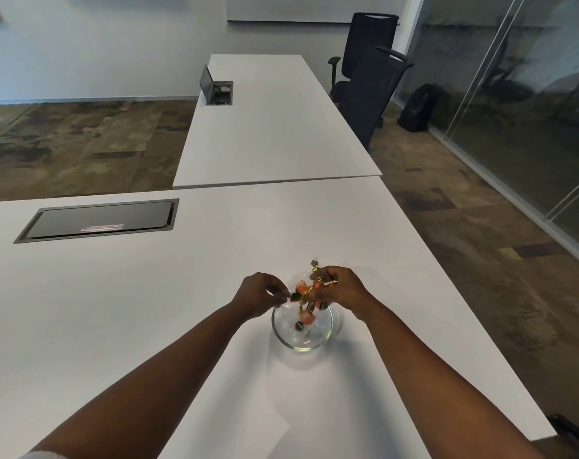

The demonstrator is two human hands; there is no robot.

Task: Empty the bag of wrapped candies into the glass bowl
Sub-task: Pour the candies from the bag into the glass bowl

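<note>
A clear plastic bag (309, 289) of gold, orange and dark wrapped candies hangs tilted over the glass bowl (302, 341) on the white table. My left hand (261, 294) pinches the bag's left edge. My right hand (341, 288) grips its right side, with the bag's top corner poking up above the fingers. Wrapped candies (305, 318) are spilling from the bag into the bowl; a few lie at its bottom. The bowl stands directly below both hands.
The white table (149, 309) has a closed dark cable hatch (99, 220) at the back left. A second table (274, 120) with an open hatch joins beyond. Black office chairs (369, 74) and a glass wall stand to the right; the table's right edge is near the bowl.
</note>
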